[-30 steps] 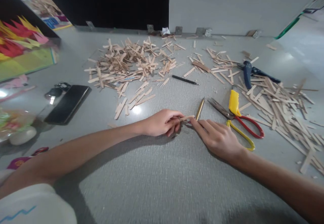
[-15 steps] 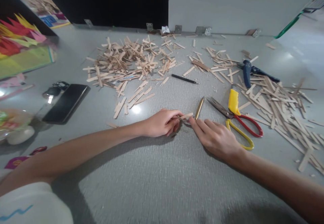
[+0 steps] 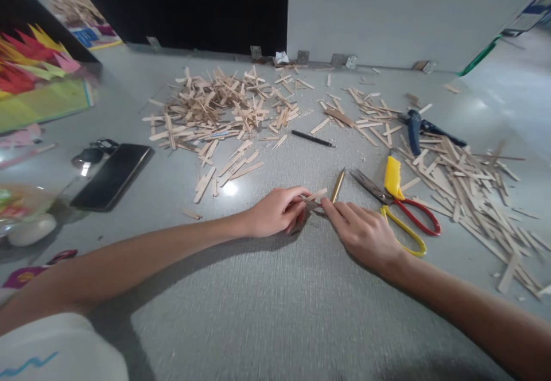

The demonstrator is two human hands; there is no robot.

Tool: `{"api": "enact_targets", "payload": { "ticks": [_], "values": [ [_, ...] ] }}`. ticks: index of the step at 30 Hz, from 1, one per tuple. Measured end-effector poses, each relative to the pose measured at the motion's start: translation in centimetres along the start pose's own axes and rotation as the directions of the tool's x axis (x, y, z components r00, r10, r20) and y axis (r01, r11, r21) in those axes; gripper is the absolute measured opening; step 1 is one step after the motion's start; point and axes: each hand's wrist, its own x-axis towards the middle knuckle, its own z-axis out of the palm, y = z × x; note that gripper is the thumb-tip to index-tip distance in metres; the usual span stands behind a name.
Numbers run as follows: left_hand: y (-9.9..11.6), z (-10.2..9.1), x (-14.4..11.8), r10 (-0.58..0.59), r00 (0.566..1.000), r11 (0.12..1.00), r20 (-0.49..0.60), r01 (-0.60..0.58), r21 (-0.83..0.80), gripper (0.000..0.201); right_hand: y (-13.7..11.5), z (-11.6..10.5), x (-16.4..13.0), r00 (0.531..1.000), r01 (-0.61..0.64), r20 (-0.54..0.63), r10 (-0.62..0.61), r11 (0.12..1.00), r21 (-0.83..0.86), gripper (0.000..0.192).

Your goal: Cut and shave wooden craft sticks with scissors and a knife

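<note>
Right at the middle of the grey table (image 3: 267,312), both hands meet over one small stick piece:
Left hand: left hand (image 3: 275,212) is curled, fingertips pinching one end of a short wooden stick piece (image 3: 317,195), knuckles resting on the table.
Right hand: right hand (image 3: 365,234) lies flat-ish, index finger stretched out and touching the other end of that piece. Not gripping anything as far as I can see.
Where the stick is: between the two hands, low over the table, just beside a gold pen-like tool (image 3: 338,186) that lies angled away from the person.
Step, my guess: lining up or steadying the little piece, looks like fiddly positioning work.
Next move needs: a firm pinch and a steady press, since the piece is tiny and would skid easily.
Nearby tools: scissors (image 3: 400,209) with red and yellow handles just right of the right hand; black pencil (image 3: 313,137) further back.
Stock: big stick pile (image 3: 215,111) at back left, another heap (image 3: 465,180) at right.
Off to the left: a dark phone (image 3: 112,175), well apart.
</note>
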Motion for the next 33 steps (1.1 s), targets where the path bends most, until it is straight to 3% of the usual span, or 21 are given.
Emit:
{"api": "enact_targets", "payload": {
  "ticks": [4,8,13,18,25,28,33],
  "values": [
    [0.0,0.4,0.0,-0.055,0.997,0.992,-0.048,0.049,-0.119,0.020,0.0,0.8,0.0,0.965,-0.184,-0.144,0.218,0.959,0.215,0.025],
    [0.1,0.5,0.0,-0.095,0.995,0.981,-0.038,0.087,-0.176,0.031,0.0,0.5,0.8,0.868,-0.395,-0.068,0.491,0.768,0.504,0.020],
    [0.6,0.6,-0.2,-0.040,0.999,0.983,0.031,0.045,-0.177,0.031,0.3,-0.6,1.8,0.835,-0.486,0.091,0.542,0.651,0.584,0.031],
    [0.8,0.8,-0.4,-0.031,0.999,0.975,0.032,0.037,-0.217,0.031,0.3,-0.9,2.0,0.824,-0.508,0.126,0.553,0.621,0.597,0.033],
    [0.5,0.7,-0.2,-0.079,0.996,0.958,0.040,0.087,-0.274,0.024,0.8,-0.4,2.0,0.826,-0.494,0.086,0.557,0.641,0.588,0.025],
    [0.1,0.7,0.0,-0.061,0.998,0.954,0.007,0.061,-0.295,0.028,1.2,-0.8,1.8,0.869,-0.429,0.028,0.495,0.722,0.542,0.025],
    [-0.4,0.8,-0.1,-0.015,0.999,0.952,-0.038,0.003,-0.307,0.030,0.9,-2.1,0.9,0.959,-0.280,0.131,0.251,0.914,0.295,0.031]
  ]
}}
